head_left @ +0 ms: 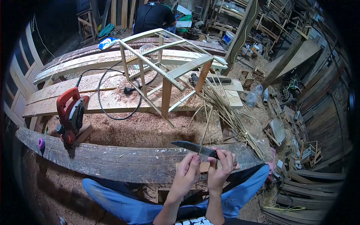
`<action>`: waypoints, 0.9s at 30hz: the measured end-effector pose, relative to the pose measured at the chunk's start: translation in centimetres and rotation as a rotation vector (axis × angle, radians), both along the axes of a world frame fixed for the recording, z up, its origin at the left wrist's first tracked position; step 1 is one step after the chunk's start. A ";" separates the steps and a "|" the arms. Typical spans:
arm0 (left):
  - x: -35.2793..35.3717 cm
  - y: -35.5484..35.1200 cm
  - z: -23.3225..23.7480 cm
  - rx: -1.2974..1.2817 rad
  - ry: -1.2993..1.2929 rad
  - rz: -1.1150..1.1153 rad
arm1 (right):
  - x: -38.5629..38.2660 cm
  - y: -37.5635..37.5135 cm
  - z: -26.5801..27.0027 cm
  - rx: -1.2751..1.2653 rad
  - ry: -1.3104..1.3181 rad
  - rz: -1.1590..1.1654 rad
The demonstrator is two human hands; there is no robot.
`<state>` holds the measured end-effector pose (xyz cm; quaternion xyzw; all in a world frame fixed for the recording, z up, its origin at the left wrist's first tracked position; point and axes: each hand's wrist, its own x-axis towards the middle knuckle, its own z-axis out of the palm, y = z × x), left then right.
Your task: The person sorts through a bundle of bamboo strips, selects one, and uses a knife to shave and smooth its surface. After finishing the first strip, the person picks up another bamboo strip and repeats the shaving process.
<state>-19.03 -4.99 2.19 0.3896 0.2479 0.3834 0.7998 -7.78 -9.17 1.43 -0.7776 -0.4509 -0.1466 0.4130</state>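
Where the knife (193, 147) crosses the stick (208, 119), I log its long axis running outward | left fingers (195, 160), nearer the stick, pinch it | right fingers (225, 159) closed round the knife.

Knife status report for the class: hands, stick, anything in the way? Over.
Right hand gripping knife, blade across thin stick. Left hand pinching stick. Stick bundle ahead right, clear of blade.
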 end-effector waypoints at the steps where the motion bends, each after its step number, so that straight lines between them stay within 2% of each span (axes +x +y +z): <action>1: 0.2 0.0 0.0 0.009 0.004 0.012 | 0.1 0.0 -0.2 0.003 0.000 -0.002; 5: 0.4 -0.4 0.2 0.055 0.014 0.027 | -0.1 0.2 -0.4 0.043 0.075 0.014; 8: 0.5 -0.3 0.2 -0.012 -0.014 0.004 | 0.1 0.2 -0.3 0.036 0.062 0.008; 14: 0.6 -0.4 0.0 0.113 0.098 0.043 | -0.2 0.1 0.0 0.036 0.090 -0.008; 16: 0.8 -0.4 -0.1 0.212 0.189 0.134 | -0.2 0.2 0.0 0.048 0.112 0.006; 20: -1.5 0.1 0.6 0.034 0.103 0.055 | 0.6 0.3 1.2 0.013 -0.033 0.124; 26: -3.9 1.0 1.9 -0.045 0.062 -0.011 | 2.6 0.9 3.2 -0.025 -0.276 0.292; 27: -4.2 1.0 2.0 -0.054 0.082 -0.051 | 3.5 1.0 3.4 -0.014 -0.297 0.397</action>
